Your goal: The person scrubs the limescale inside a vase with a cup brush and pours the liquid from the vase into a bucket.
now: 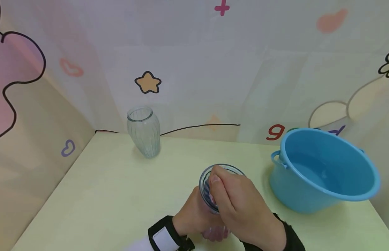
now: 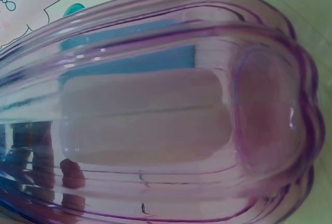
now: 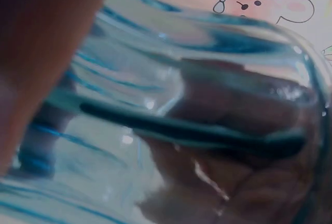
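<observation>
In the head view my left hand (image 1: pixel 199 212) grips a ribbed glass vase (image 1: pixel 202 179) round its side, its mouth facing up toward the camera. This vase is bluish near the mouth; its lower body (image 2: pixel 145 117) is clear purple-pink in the left wrist view. My right hand (image 1: pixel 241 205) is curled over the mouth, thumb and forefinger pinched together at the opening. In the right wrist view a dark teal, rod-like shape (image 3: pixel 207 133) runs from beside the hand across the bluish glass (image 3: pixel 119 156). I cannot tell what it is; the fist hides its upper end.
A clear ribbed glass vase (image 1: pixel 145 134) stands at the back left of the pale table (image 1: pixel 112 195). On the right sits a light blue bucket (image 1: pixel 304 188) with its handle folded down. A patterned sheet (image 1: pixel 194 76) hangs behind the table.
</observation>
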